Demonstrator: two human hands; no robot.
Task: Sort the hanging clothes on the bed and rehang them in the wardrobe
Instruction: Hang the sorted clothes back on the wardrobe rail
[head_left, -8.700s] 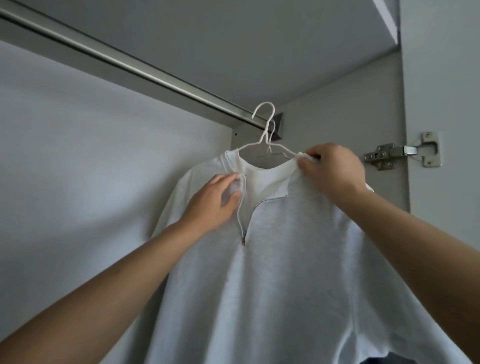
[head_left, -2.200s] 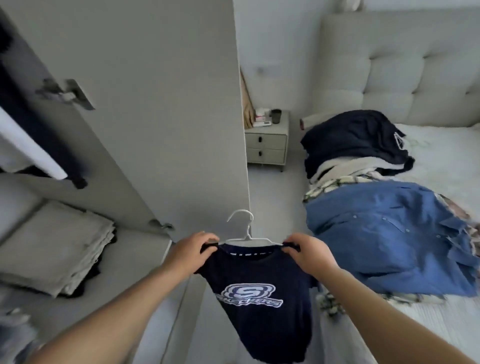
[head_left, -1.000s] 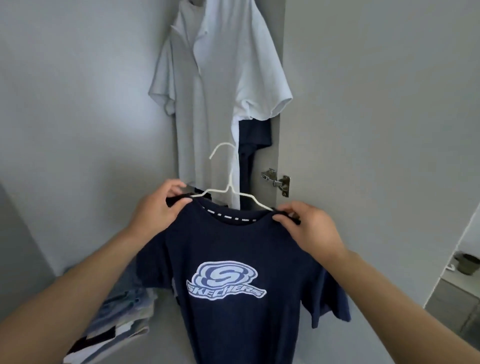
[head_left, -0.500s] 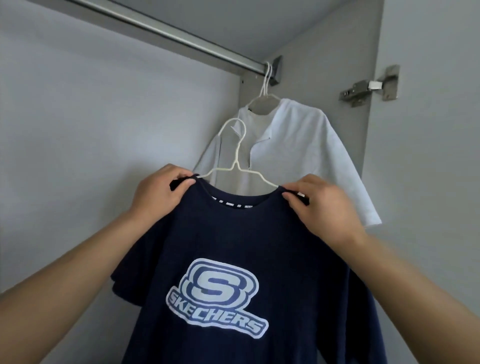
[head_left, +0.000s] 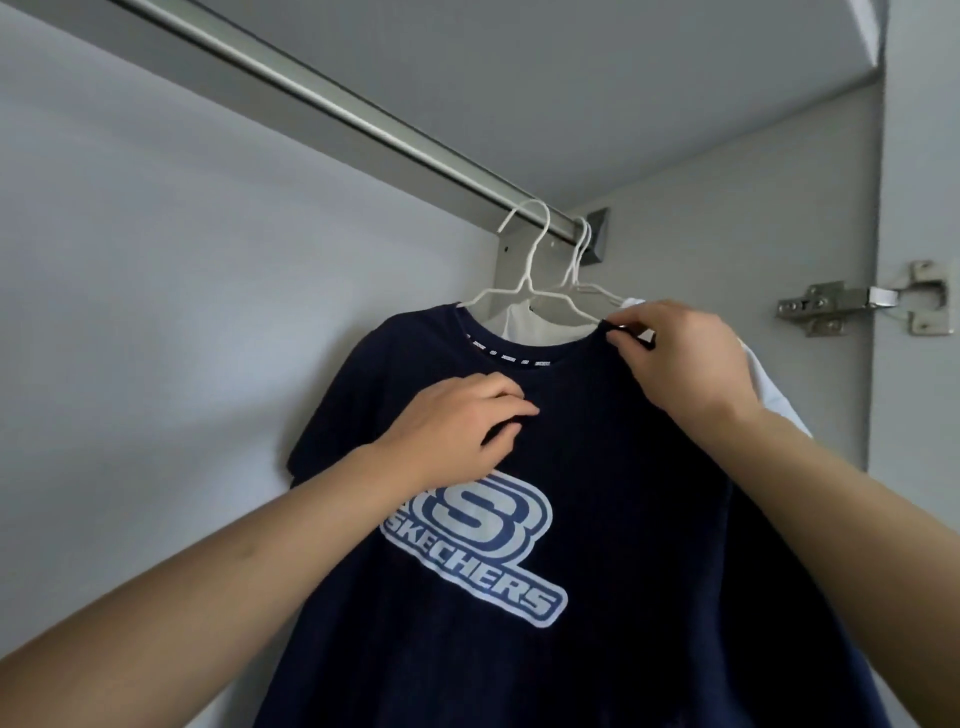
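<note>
A navy T-shirt (head_left: 597, 441) with a pale blue logo hangs on a white wire hanger (head_left: 530, 270), whose hook sits over the metal wardrobe rail (head_left: 322, 98). My right hand (head_left: 680, 364) pinches the shirt's right shoulder by the collar. My left hand (head_left: 457, 431) lies on the chest below the collar, its fingers curled and pinching the fabric. Behind the navy shirt hangs a white top (head_left: 524, 325) on another white hanger (head_left: 584, 254), mostly hidden.
The wardrobe's back wall (head_left: 156, 312) fills the left. The side panel (head_left: 727, 234) and a metal door hinge (head_left: 857, 304) lie to the right, with the rail bracket (head_left: 597, 234) at the corner. Much of the rail to the left carries nothing.
The navy shirt's hanger has gone up onto the rail in front of the white top. My left hand has left the shoulder and dropped to the chest; my right hand stays at the shoulder.
</note>
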